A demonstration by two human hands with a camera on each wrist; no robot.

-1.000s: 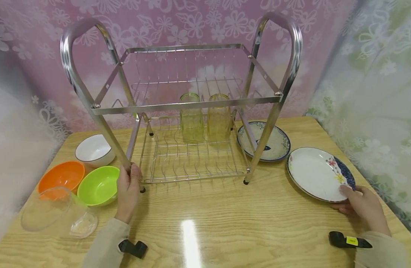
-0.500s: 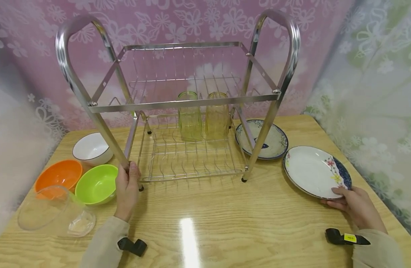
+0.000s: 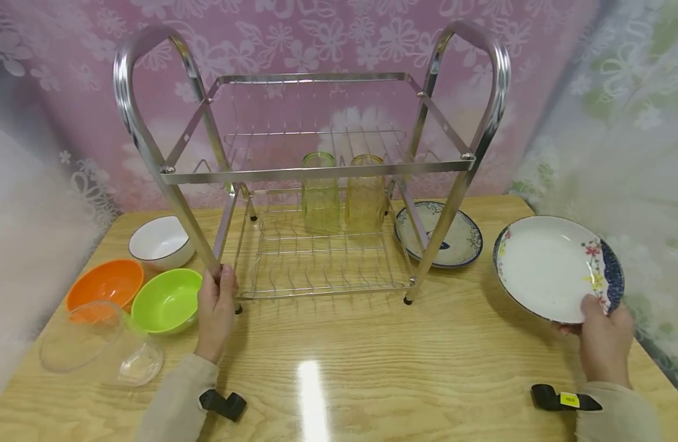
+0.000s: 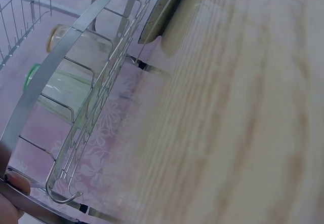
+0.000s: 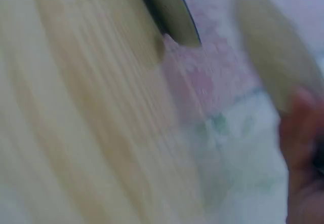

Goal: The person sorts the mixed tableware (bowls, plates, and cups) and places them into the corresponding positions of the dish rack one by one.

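My left hand (image 3: 216, 313) grips the front left leg of a two-tier steel dish rack (image 3: 322, 174), low down near its foot. At the right my right hand (image 3: 606, 334) holds a white plate (image 3: 548, 270) with a dark blue patch and painted flowers, thumb on top of the rim and fingers beneath. The plate is lifted above the table, and in the right wrist view its blurred underside (image 5: 273, 46) shows. A green-rimmed glass (image 3: 320, 196) and a yellow-rimmed glass (image 3: 365, 196) stand side by side on the lower tier.
A blue-patterned plate (image 3: 454, 239) lies behind the rack's right leg. To the left are a white bowl (image 3: 159, 242), an orange bowl (image 3: 107, 282), a green bowl (image 3: 167, 301) and a clear glass (image 3: 101, 350) on its side. Floral cloth (image 3: 339, 37) hangs behind the wooden table (image 3: 372, 368).
My right hand has raised the white plate off the table, moving it up and slightly right. My left hand keeps its grip on the rack leg.
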